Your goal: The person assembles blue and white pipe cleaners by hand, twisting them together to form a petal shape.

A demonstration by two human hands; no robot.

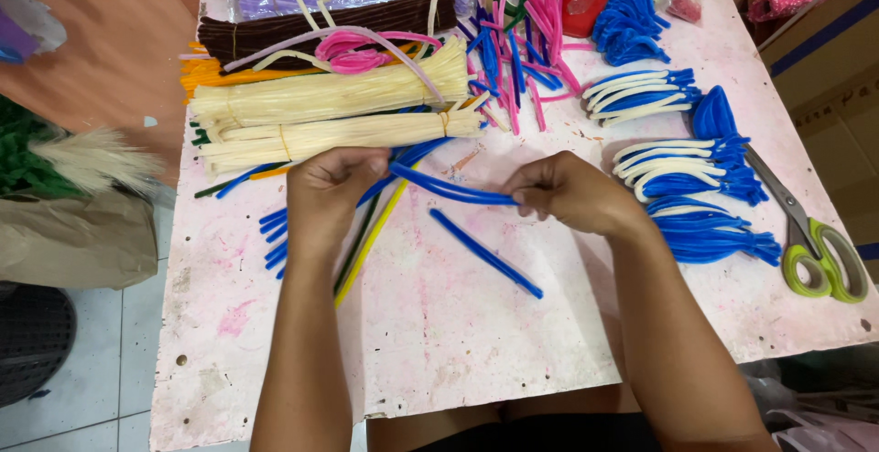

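Blue pipe cleaners [453, 188], a couple laid together, stretch between the person's two hands above the stained pink table [439, 342]: the left hand [330, 186] is clenched around one end and the right hand [568, 194] pinches the other end between fingers and thumb. Just below them a single blue pipe cleaner [485, 252] lies loose on the table, cream bundles [339, 113] sit beyond the left hand, folded blue-and-white petal shapes [687, 173] lie past the right wrist, and green-handled scissors [815, 250] rest at the far right edge.
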